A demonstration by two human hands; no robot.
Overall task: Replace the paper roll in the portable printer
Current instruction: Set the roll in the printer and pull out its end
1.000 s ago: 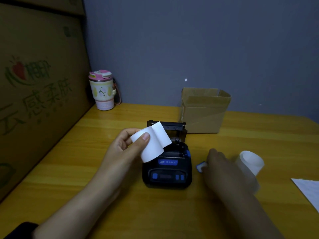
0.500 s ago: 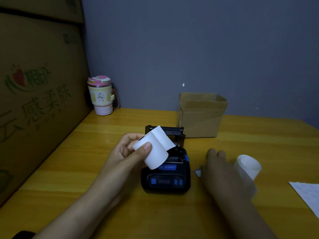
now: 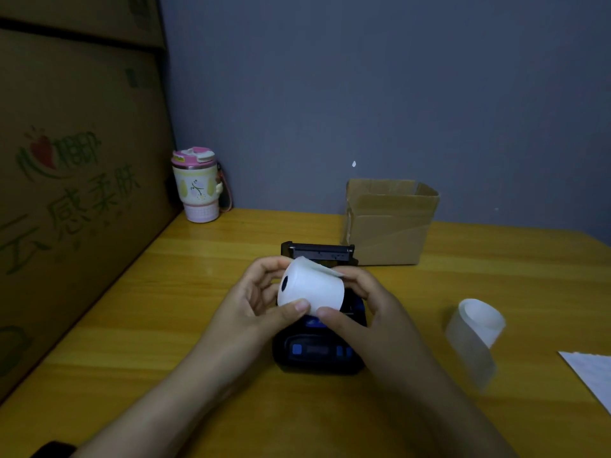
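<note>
**Both hands hold the paper roll over the open printer**

The white paper roll [image 3: 310,285] is held in the air just above the black printer [image 3: 317,345], which sits on the yellow tabletop [image 3: 165,292] with its lid [image 3: 317,252] tipped up at the back. The left hand [image 3: 254,302] grips the roll from the left: its thumb presses the lower front edge and its curled fingers [image 3: 264,269] wrap behind the top. The right hand [image 3: 367,309] grips from the right, thumb on the lower front and fingers closed around the far side. The roll lies on its side, its dark core hole facing left, and a loose paper end sticks out at the top right, just by the right fingers.

The roll and both hands cover the printer's open paper bay, so its inside cannot be seen. Only the front panel with blue buttons shows, dimly. A curl of clear wrapping [image 3: 476,332] lies well to the right. A white sheet [image 3: 591,371] is cut off at the right edge. A small cardboard box [image 3: 390,223] stands behind the printer, and a pink-lidded cup [image 3: 196,186] is in the far left corner.
</note>
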